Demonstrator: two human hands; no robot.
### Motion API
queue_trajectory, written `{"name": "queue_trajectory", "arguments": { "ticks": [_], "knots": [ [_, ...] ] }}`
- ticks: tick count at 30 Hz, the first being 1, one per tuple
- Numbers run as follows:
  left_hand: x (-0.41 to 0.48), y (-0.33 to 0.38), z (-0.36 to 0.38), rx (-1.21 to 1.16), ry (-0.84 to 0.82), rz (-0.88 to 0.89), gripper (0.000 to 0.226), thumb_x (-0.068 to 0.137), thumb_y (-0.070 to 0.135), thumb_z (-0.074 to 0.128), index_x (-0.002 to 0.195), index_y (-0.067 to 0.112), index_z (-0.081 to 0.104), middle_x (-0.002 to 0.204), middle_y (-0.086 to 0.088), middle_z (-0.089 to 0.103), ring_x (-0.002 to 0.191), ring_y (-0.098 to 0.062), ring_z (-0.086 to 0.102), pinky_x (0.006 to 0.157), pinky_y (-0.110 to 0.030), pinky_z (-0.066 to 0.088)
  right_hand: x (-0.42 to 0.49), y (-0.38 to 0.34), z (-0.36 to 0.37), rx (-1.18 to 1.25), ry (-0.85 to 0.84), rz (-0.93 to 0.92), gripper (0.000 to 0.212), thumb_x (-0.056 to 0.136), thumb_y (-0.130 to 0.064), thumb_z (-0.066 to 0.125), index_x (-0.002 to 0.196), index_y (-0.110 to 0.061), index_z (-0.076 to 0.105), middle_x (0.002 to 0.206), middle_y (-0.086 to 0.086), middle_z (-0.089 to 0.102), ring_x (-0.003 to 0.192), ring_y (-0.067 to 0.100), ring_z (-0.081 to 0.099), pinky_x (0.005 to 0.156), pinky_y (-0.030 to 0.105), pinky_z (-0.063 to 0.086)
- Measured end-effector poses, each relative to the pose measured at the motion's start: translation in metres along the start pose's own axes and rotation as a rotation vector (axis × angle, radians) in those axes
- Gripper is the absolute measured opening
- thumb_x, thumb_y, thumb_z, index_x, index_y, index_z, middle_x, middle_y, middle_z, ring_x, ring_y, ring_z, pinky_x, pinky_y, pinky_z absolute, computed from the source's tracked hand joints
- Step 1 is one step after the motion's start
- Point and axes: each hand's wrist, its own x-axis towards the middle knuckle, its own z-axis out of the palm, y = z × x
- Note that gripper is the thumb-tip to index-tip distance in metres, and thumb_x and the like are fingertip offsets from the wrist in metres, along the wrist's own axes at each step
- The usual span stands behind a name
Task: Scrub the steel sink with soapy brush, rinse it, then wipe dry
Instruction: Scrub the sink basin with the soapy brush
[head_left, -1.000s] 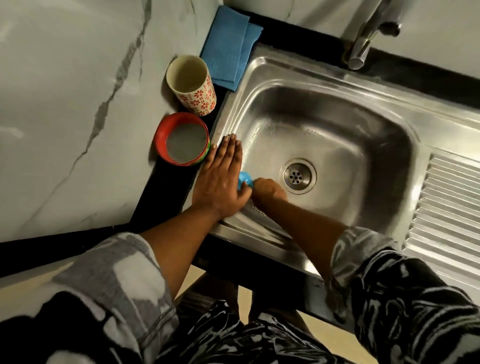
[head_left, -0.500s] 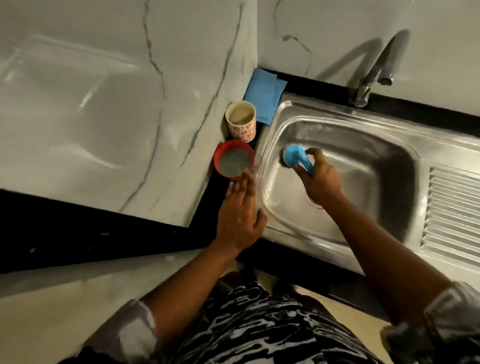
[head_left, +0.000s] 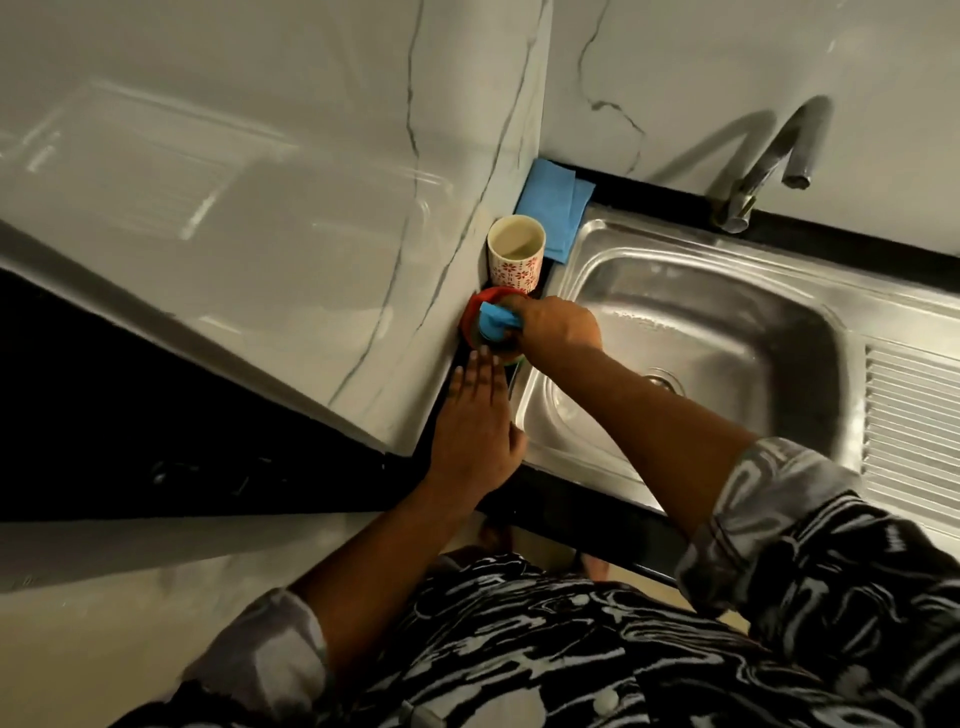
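Note:
The steel sink (head_left: 737, 332) fills the right half of the view, its drain (head_left: 665, 382) partly hidden behind my right forearm. My right hand (head_left: 558, 325) grips the blue brush (head_left: 496, 323) and holds it down in the red bowl (head_left: 475, 312), which stands on the dark counter left of the sink. My left hand (head_left: 478, 421) lies flat with straight fingers on the counter at the sink's left rim, just in front of the bowl. The brush's bristles are hidden.
A white cup with red flowers (head_left: 515, 254) stands behind the bowl. A folded blue cloth (head_left: 553, 208) lies in the back corner. The tap (head_left: 753, 171) rises behind the sink. A ribbed drainboard (head_left: 914, 431) is at the right. Marble walls close the left and back.
My right hand lifted the brush out of the sink basin and carried it left into the red bowl. My left hand stayed flat at the sink's left rim. The camera view shifted.

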Motion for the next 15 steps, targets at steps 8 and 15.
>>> {"name": "queue_trajectory", "arguments": {
  "ticks": [8,15],
  "knots": [
    [0.004,0.001,-0.003,0.044,-0.045,0.002,0.100,0.095,0.051,0.058,0.165,-0.004,0.014,0.171,-0.027,0.019,0.161,-0.037,0.018,0.132,-0.049,0.015,-0.002,-0.011,-0.010,-0.051,0.007,0.083,0.043,0.100,-0.038,0.060,0.142,-0.039,0.050,0.110,0.004,0.068,0.098,0.028,0.068,0.070,0.038,0.048],
    [0.004,-0.002,-0.003,0.029,-0.049,0.004,0.100,0.094,0.052,0.058,0.165,-0.004,0.014,0.171,-0.027,0.020,0.161,-0.037,0.020,0.132,-0.049,0.017,-0.011,-0.006,-0.011,-0.066,0.008,0.101,0.045,0.103,-0.030,0.054,0.146,-0.041,0.047,0.111,0.005,0.067,0.099,0.028,0.067,0.072,0.040,0.052]
  ]
}}
